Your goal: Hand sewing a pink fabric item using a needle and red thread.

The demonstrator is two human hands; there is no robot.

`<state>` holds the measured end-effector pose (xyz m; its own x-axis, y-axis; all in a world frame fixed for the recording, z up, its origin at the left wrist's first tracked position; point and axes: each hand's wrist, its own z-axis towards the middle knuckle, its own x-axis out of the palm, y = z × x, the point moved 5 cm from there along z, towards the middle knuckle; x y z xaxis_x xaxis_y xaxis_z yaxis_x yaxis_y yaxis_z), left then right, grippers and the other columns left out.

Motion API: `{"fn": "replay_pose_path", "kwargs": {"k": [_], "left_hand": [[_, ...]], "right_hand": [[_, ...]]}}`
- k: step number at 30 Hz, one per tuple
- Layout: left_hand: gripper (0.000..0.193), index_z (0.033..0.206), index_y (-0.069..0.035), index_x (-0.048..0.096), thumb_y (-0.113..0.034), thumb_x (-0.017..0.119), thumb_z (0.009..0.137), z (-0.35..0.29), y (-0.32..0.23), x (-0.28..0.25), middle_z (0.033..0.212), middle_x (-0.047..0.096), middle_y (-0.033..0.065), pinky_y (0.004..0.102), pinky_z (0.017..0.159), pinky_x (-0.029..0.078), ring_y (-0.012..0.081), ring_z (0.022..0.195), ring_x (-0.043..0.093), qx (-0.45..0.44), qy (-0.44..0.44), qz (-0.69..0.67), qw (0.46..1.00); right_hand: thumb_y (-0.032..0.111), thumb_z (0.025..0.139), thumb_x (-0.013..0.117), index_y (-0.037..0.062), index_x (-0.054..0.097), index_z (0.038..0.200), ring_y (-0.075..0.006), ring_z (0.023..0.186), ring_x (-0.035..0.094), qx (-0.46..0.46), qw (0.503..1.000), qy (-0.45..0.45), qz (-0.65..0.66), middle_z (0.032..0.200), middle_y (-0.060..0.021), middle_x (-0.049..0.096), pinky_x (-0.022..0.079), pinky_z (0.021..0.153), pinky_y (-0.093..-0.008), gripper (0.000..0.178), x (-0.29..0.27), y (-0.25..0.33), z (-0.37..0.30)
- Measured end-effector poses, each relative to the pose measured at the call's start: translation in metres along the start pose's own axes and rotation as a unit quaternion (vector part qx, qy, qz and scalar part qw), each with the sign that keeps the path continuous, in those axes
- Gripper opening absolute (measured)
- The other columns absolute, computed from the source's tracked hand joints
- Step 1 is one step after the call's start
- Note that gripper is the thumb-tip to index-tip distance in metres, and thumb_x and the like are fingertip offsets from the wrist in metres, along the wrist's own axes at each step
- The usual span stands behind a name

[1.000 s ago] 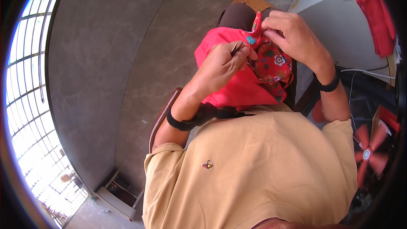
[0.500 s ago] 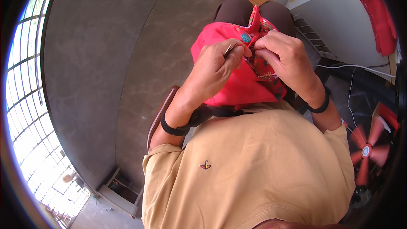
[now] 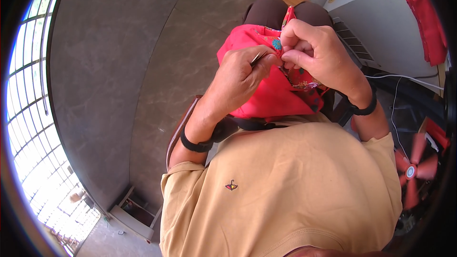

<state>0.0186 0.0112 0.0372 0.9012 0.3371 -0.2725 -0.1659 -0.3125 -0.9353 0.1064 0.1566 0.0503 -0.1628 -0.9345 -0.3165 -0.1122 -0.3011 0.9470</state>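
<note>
Across the lap [image 3: 267,13], the red garment [image 3: 259,99] spreads beneath both hands; the left hand [image 3: 239,70], clasping a slim metal tool [image 3: 257,59] slanted forward-right, is just beside the right hand [image 3: 323,52], whose curled fingers hide any grip: can't tell.

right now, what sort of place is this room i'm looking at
Perhaps a small textile workroom, or a room at home: red fabric lies over the person's brown trousers, more red cloth hangs at the upper right, and a fan stands below it.
</note>
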Motion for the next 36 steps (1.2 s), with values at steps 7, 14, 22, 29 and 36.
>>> {"fn": "replay_pose_path", "kwargs": {"k": [7,14,22,29,36], "left_hand": [[0.017,0.101,0.002,0.069,-0.011,0.058,0.101,0.008,0.003,0.002,0.072,0.063,0.0124,0.0327,0.059,0.046,0.0178,0.062,0.055,0.043,-0.005,0.026,0.999],[0.027,0.102,-0.002,0.071,-0.024,0.056,0.107,0.011,0.010,0.003,0.071,0.055,-0.0038,0.0235,0.057,0.037,0.0048,0.065,0.046,-0.012,-0.006,-0.077,0.997],[0.030,0.103,-0.003,0.072,-0.027,0.054,0.108,0.006,0.008,-0.008,0.074,0.053,-0.0059,0.0223,0.058,0.036,0.0042,0.067,0.044,-0.025,-0.002,-0.073,0.997],[0.026,0.102,0.001,0.072,-0.021,0.059,0.105,0.004,0.005,-0.011,0.075,0.066,0.0090,0.0314,0.063,0.049,0.0144,0.068,0.061,-0.015,-0.022,-0.026,0.999],[0.026,0.097,-0.001,0.068,-0.021,0.057,0.107,0.001,0.006,-0.011,0.073,0.055,-0.0050,0.0227,0.057,0.037,0.0036,0.064,0.043,-0.013,-0.031,-0.036,0.999]], "right_hand": [[-0.007,0.095,0.060,-0.0011,0.063,0.098,-0.0110,0.072,0.071,-0.049,0.999,-0.003,-0.012,0.082,-0.0046,0.065,0.056,0.063,-0.0236,0.008,0.008,-0.001,0.006],[0.003,0.098,0.063,0.0010,0.063,0.094,-0.0077,0.068,0.065,-0.069,0.979,-0.138,0.131,0.079,-0.0034,0.066,0.049,0.057,-0.0242,0.005,-0.005,0.001,0.010],[-0.003,0.085,0.073,0.0004,0.069,0.094,-0.0205,0.071,0.068,-0.244,0.946,-0.131,-0.167,0.085,-0.0082,0.067,0.053,0.061,-0.0298,0.010,-0.014,0.030,-0.002],[-0.002,0.080,0.074,0.0008,0.070,0.093,-0.0295,0.074,0.067,-0.224,0.941,-0.106,-0.229,0.085,-0.0108,0.065,0.055,0.064,-0.0360,0.014,-0.001,0.019,-0.007],[-0.003,0.078,0.073,0.0012,0.069,0.090,-0.0311,0.074,0.067,-0.220,0.944,-0.104,-0.222,0.085,-0.0111,0.064,0.055,0.063,-0.0374,0.013,0.002,0.021,-0.004]]}}
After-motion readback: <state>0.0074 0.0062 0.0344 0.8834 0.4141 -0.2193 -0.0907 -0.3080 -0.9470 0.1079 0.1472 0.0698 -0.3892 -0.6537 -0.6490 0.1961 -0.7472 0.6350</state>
